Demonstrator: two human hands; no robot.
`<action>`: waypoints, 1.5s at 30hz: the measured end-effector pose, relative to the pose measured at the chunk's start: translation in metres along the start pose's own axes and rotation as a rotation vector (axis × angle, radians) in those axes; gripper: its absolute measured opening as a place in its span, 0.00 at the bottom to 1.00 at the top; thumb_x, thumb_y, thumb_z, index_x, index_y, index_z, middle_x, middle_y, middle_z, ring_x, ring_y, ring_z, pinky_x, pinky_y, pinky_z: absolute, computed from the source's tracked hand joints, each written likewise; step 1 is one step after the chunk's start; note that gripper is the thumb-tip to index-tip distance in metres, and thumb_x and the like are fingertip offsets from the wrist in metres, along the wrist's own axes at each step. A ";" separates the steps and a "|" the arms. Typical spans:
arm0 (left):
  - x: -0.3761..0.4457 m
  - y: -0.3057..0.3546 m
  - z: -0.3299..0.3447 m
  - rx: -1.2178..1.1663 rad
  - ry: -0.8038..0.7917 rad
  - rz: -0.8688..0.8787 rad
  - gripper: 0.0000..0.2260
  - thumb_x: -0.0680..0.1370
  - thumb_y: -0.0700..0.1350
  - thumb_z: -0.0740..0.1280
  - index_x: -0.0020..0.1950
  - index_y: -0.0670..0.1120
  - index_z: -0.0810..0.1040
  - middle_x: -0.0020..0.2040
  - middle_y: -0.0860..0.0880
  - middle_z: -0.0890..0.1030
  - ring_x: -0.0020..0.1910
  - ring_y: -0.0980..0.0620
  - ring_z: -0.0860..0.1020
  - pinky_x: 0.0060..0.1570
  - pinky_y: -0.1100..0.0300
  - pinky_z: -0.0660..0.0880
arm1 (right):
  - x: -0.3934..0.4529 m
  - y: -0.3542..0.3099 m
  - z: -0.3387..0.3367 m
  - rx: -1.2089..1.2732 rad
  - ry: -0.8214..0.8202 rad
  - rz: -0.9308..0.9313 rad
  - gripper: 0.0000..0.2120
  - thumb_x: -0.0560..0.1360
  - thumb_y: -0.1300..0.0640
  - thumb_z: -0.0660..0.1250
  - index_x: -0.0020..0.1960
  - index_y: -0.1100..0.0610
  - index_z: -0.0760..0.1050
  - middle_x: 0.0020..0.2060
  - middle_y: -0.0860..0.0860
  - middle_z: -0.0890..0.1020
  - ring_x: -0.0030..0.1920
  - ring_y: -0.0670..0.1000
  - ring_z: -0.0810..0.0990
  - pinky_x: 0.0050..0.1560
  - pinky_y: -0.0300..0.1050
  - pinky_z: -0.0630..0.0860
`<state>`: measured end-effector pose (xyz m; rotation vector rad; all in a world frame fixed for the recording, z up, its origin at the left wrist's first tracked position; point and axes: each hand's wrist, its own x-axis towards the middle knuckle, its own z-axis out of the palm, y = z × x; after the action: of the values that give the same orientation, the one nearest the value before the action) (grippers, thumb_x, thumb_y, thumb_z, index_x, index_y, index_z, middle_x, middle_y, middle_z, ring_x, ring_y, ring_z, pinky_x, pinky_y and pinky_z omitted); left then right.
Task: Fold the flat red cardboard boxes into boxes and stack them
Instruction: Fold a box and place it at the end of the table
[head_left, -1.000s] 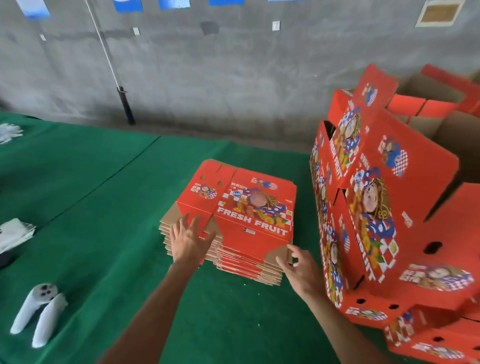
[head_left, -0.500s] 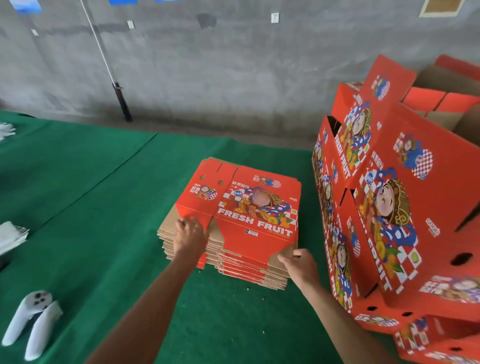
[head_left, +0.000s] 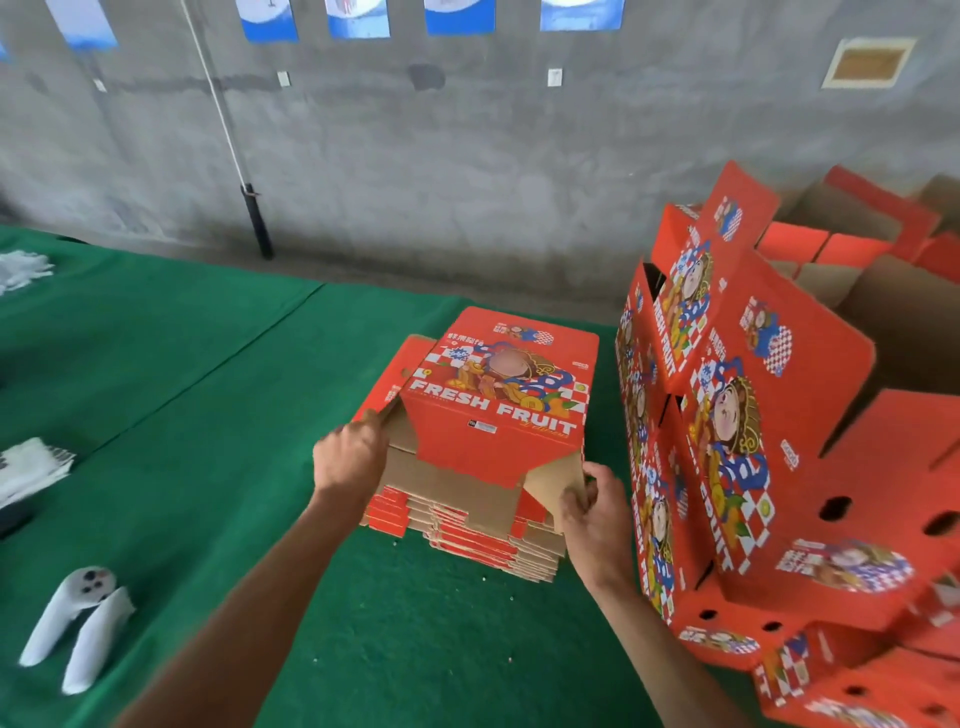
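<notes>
- Two hands grip the top flat box (head_left: 498, 415): left hand (head_left: 350, 457) and right hand (head_left: 592, 512) pinch its near flaps, above the stack (head_left: 467, 535).
- Green bench (head_left: 208, 415); grey wall (head_left: 467, 156) behind.
- Folded boxes (head_left: 753, 441) at right run out of view.

Red flat boxes (head_left: 498, 415) carry white "FRESH FRUIT" lettering, blue-white checks and brown undersides. The table (head_left: 208, 415) is green, the wall (head_left: 467, 156) grey, the controllers (head_left: 78, 623) white.
</notes>
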<state>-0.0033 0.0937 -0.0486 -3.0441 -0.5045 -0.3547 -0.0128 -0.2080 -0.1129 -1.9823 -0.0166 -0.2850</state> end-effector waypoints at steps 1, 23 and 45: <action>-0.005 -0.008 -0.012 -0.134 0.077 -0.041 0.10 0.84 0.45 0.61 0.60 0.41 0.75 0.46 0.38 0.85 0.46 0.36 0.84 0.42 0.47 0.78 | 0.000 -0.010 -0.007 -0.041 0.045 -0.079 0.18 0.80 0.63 0.69 0.69 0.58 0.74 0.52 0.52 0.74 0.50 0.38 0.76 0.47 0.28 0.76; -0.245 0.010 -0.173 -1.217 0.739 -0.223 0.10 0.81 0.39 0.60 0.60 0.41 0.76 0.54 0.46 0.82 0.50 0.66 0.78 0.54 0.75 0.70 | -0.126 -0.130 -0.227 0.168 0.049 -0.479 0.20 0.83 0.53 0.58 0.68 0.62 0.79 0.60 0.52 0.84 0.61 0.42 0.81 0.63 0.28 0.69; -0.350 0.350 -0.097 -1.298 0.183 0.004 0.12 0.83 0.34 0.60 0.64 0.37 0.79 0.54 0.43 0.83 0.57 0.43 0.80 0.58 0.56 0.74 | -0.186 0.097 -0.520 -0.109 0.320 -0.035 0.16 0.84 0.55 0.64 0.69 0.57 0.78 0.64 0.52 0.82 0.62 0.46 0.76 0.63 0.42 0.69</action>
<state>-0.2342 -0.3546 -0.0341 -4.0858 -0.2974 -1.4288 -0.2801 -0.6946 -0.0359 -2.0242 0.1733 -0.6344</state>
